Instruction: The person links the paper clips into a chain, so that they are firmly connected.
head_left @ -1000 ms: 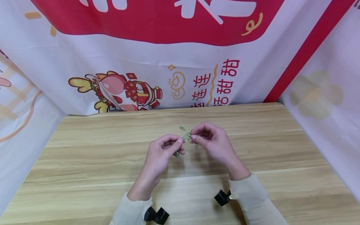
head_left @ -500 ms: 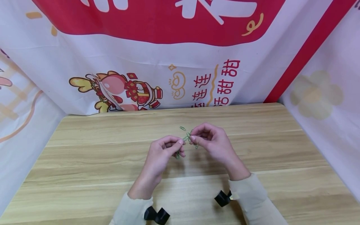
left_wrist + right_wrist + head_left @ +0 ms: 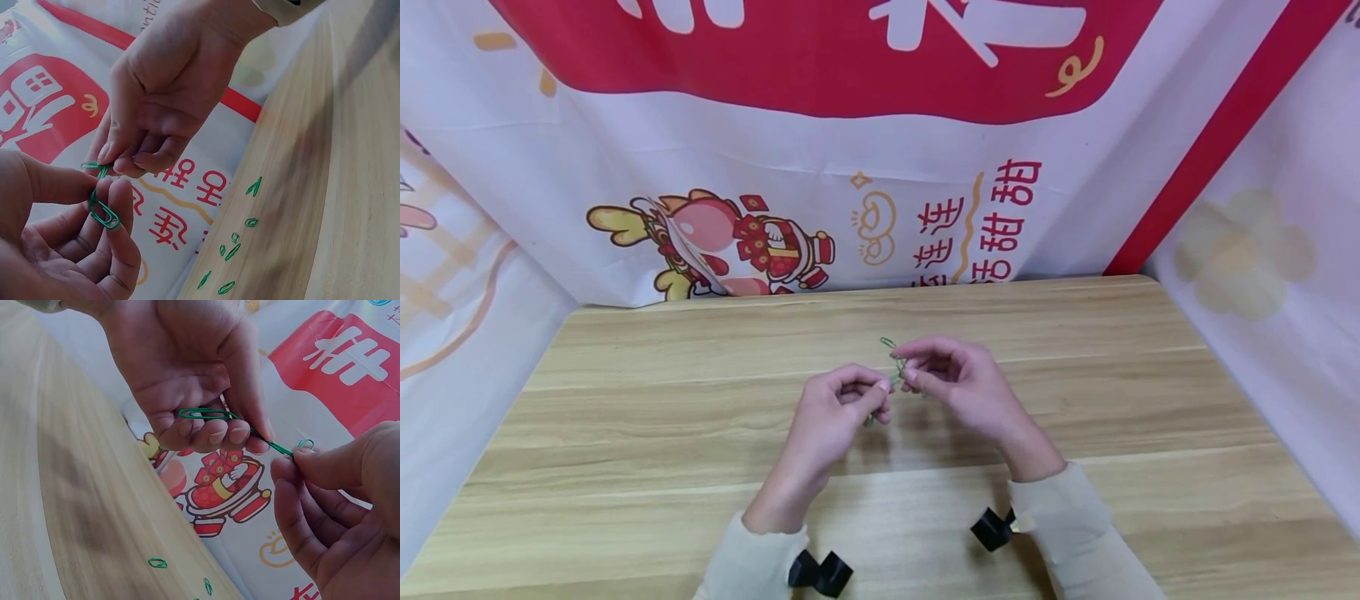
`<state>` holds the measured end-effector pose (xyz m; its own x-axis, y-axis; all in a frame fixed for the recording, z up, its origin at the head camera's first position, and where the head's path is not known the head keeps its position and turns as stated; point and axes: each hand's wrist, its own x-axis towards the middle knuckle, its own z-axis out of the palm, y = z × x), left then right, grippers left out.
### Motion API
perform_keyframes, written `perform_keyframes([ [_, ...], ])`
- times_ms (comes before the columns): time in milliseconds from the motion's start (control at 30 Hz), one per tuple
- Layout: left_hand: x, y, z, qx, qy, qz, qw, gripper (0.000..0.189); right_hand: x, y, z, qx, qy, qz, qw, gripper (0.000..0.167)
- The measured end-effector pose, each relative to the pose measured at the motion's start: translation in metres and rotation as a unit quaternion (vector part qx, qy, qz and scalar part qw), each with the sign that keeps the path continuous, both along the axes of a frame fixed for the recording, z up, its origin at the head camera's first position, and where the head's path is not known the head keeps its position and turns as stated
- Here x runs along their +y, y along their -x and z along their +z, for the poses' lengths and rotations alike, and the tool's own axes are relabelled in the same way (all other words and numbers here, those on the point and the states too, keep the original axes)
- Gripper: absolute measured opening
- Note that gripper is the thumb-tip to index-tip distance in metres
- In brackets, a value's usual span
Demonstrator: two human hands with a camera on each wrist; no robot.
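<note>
My left hand (image 3: 835, 408) and right hand (image 3: 966, 385) meet above the wooden table, thumbs and fingertips almost touching. The left one pinches a green paperclip (image 3: 281, 449) that spans the small gap between them. A second green paperclip (image 3: 105, 215), linked to it, dangles by the left fingers (image 3: 125, 250). Between the right thumb and forefinger is another green paperclip (image 3: 305, 444), partly covered by the fingertips. Whether it is hooked onto the middle clip, I cannot tell.
Several loose green paperclips (image 3: 232, 251) lie scattered on the table (image 3: 647, 433) beneath and beyond the hands. Behind the table's far edge hangs a printed white and red cloth (image 3: 820, 142), with cloth at both sides too.
The right hand has shifted slightly left, its forefinger reaching further over the clips. The left hand has dropped a little, still pinching its paperclip.
</note>
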<state>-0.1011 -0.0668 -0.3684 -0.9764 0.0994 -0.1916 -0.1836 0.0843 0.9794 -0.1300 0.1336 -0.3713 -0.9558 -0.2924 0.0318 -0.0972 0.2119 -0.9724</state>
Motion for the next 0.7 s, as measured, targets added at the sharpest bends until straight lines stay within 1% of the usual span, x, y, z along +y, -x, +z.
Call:
perform_keyframes([
  [67,0.000,-0.001,0.000,0.004,0.017,-0.006,0.9998,0.011,0.000,0.000,0.000,0.002,-0.008,0.003,1.0000,0.022],
  [133,-0.001,-0.001,0.000,0.004,0.023,-0.010,0.9997,0.011,-0.001,0.000,0.000,0.000,-0.012,-0.001,0.9999,0.017],
  [267,-0.001,0.000,-0.005,0.001,0.011,-0.005,0.9999,0.012,-0.002,0.001,-0.003,-0.014,-0.007,-0.026,0.9996,0.015],
  [367,-0.002,0.000,-0.011,0.003,0.002,0.004,1.0000,0.013,-0.003,0.003,-0.009,-0.031,0.018,-0.049,0.9982,0.018],
  [433,-0.002,0.001,-0.017,0.007,0.007,0.004,0.9999,0.014,-0.004,0.005,-0.014,-0.052,0.050,-0.063,0.9954,0.021],
  [500,-0.002,0.002,-0.024,0.009,0.015,0.001,0.9998,0.014,-0.005,0.005,-0.022,-0.081,0.090,-0.077,0.9896,0.022],
  [567,-0.003,0.003,-0.030,0.003,0.019,-0.003,0.9998,0.015,-0.008,0.005,-0.030,-0.115,0.137,-0.090,0.9797,0.021],
  [633,-0.004,0.003,-0.037,-0.015,0.006,-0.005,0.9999,0.016,-0.012,0.003,-0.038,-0.145,0.181,-0.103,0.9673,0.017],
  [700,-0.006,0.003,-0.043,-0.040,-0.019,-0.006,0.9990,0.017,-0.015,0.002,-0.046,-0.165,0.214,-0.115,0.9560,0.012],
])
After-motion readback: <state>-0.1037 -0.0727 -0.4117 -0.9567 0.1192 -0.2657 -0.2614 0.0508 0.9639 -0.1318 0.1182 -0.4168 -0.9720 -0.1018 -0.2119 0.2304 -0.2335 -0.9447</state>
